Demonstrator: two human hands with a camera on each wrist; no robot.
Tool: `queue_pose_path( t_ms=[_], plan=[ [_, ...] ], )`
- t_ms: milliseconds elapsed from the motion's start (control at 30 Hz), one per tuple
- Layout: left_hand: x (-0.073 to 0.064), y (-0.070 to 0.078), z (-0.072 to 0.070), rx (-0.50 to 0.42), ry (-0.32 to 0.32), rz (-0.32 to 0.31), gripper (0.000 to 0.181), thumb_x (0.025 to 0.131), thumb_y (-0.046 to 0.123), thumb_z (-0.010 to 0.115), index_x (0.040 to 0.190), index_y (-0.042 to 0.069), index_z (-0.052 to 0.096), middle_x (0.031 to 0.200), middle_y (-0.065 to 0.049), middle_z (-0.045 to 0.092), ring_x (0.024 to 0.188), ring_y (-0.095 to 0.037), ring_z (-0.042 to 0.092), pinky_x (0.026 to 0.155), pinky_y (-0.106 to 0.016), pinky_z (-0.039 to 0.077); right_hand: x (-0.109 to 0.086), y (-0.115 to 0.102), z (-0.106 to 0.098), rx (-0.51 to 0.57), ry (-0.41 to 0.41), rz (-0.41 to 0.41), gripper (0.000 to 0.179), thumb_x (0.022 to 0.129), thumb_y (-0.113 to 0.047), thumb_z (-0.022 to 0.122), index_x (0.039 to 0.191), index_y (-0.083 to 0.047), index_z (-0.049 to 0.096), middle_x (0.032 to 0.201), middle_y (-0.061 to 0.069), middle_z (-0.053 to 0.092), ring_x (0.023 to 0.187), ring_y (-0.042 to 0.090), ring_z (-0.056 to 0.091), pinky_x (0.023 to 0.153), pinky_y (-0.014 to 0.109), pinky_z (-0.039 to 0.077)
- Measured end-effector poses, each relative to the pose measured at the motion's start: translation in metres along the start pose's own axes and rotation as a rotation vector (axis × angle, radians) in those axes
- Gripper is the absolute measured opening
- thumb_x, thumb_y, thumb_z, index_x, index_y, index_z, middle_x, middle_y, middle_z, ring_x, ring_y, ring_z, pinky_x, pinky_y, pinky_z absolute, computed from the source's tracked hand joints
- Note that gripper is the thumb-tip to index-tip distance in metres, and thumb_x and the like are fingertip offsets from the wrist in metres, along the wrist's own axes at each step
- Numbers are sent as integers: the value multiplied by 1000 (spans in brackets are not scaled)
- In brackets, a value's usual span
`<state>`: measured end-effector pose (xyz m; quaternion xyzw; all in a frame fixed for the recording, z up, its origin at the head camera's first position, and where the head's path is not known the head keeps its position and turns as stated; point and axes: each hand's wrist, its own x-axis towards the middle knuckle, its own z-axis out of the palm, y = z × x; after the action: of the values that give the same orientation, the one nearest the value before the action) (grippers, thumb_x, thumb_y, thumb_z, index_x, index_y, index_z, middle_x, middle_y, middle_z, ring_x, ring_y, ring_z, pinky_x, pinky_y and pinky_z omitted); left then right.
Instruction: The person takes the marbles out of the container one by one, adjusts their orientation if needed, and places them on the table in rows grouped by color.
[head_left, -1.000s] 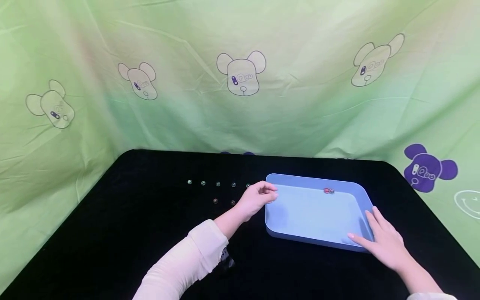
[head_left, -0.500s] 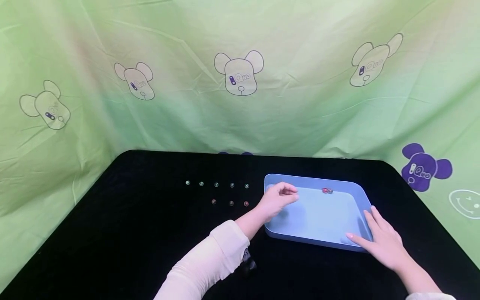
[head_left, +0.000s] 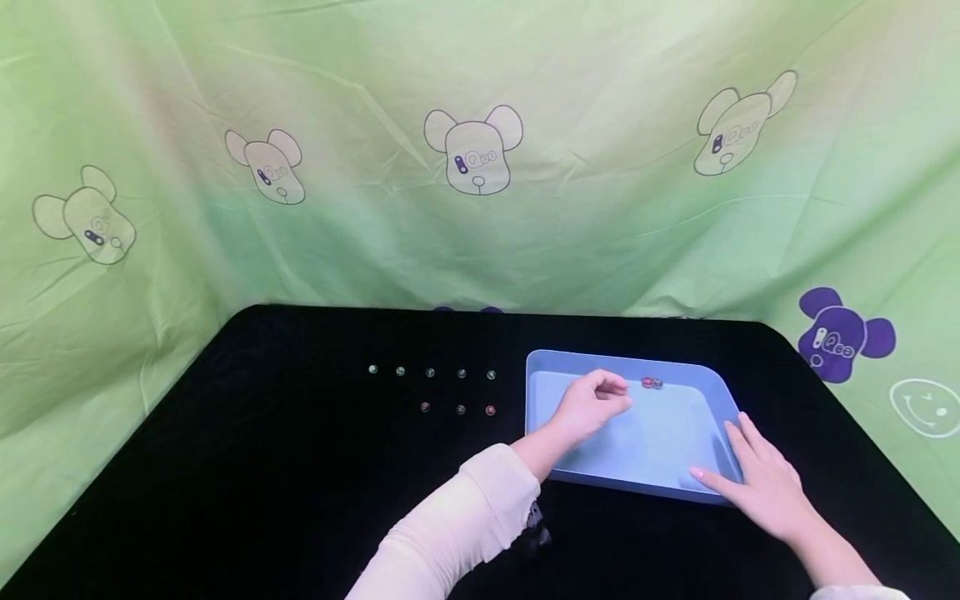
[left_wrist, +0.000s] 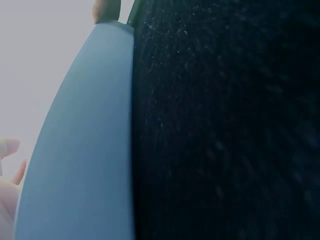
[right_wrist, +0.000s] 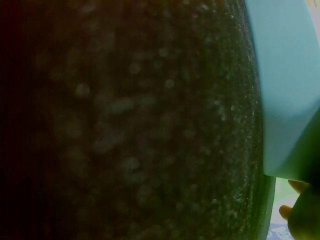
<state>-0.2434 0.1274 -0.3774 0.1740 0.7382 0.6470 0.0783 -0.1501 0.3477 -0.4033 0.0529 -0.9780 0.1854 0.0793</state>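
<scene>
My left hand point(head_left: 592, 408) hovers over the blue tray point(head_left: 585, 477), fingers bent and thumb near the fingertips. I see nothing held between them. Just beyond those fingertips, a red marble point(head_left: 647, 382) and a darker marble point(head_left: 658, 384) lie side by side by the tray's far wall. At the tray's near right corner, my right hand point(head_left: 772, 483) rests with fairly straight, spread fingers on the rim. The left wrist view shows the tray's outer wall point(left_wrist: 85, 135); the right wrist view shows a tray wall point(right_wrist: 285, 85) too.
Left of the tray, several greenish marbles point(head_left: 430, 372) form a back row on the black tabletop point(head_left: 262, 467). Three reddish-brown marbles point(head_left: 461, 410) make a shorter row in front. A green printed curtain point(head_left: 360, 167) surrounds the table's far side and flanks.
My left hand has moved right, from the tray's left edge to over its middle, uncovering the right ends of both marble rows. My right hand stays at the tray's corner.
</scene>
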Motion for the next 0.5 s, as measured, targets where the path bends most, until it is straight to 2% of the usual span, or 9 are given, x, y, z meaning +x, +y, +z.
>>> queue_pose_path(
  t_ms=[133,333,500],
  plan=[
    [3,0,11,14,20,-25,18,75,7,65,93,5,61,79,5,59,71,-1,52,64,-14,42,0,0,0,3,1,2,82,77,-40,58,127,15,22,137,29,6,113,53,16,80,64,16],
    [11,-1,25,-22,52,-66,16,73,4,66,88,6,61,77,9,57,69,-1,51,64,-15,42,-1,-2,0,7,0,4,82,77,-40,58,127,15,22,136,30,6,114,53,15,80,63,15],
    [18,3,34,6,63,-78,14,72,5,67,85,9,61,76,9,57,69,0,52,64,-14,42,-1,-3,-1,9,6,6,82,77,-40,58,127,15,22,136,30,7,113,54,17,80,63,16]
  ],
)
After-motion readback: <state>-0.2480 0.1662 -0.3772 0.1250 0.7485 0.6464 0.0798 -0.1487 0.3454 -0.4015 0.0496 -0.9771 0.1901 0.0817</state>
